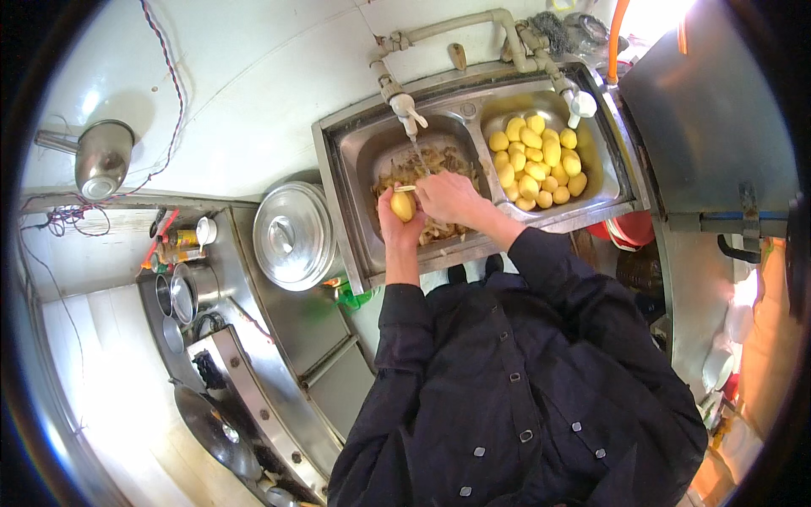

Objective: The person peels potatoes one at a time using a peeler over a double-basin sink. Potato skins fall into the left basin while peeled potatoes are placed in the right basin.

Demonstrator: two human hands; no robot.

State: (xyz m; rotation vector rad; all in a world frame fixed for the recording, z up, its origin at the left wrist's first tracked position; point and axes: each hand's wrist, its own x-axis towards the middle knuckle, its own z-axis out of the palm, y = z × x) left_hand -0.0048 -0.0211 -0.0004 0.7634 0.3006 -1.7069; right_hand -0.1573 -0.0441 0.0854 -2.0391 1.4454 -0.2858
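Observation:
Over the left basin of a steel double sink [350,234], my left hand [400,225] holds a yellow peeled potato [402,206]. My right hand [447,193] grips a small pale-edged tool, which looks like a peeler [405,188], against the top of the potato. Water runs from the white-handled tap [403,109] just behind my hands. Brown and pale peelings [443,231] cover the basin floor below them. Many peeled potatoes [533,153] lie heaped in the right basin, under a second white tap [580,106].
A large lidded metal pot [294,234] stands left of the sink. Farther left are a stove front with knobs [265,414], a wok [215,431] and smaller pots [190,293]. A steel cabinet [709,114] stands at the right, with a red container [633,229] below the sink's right end.

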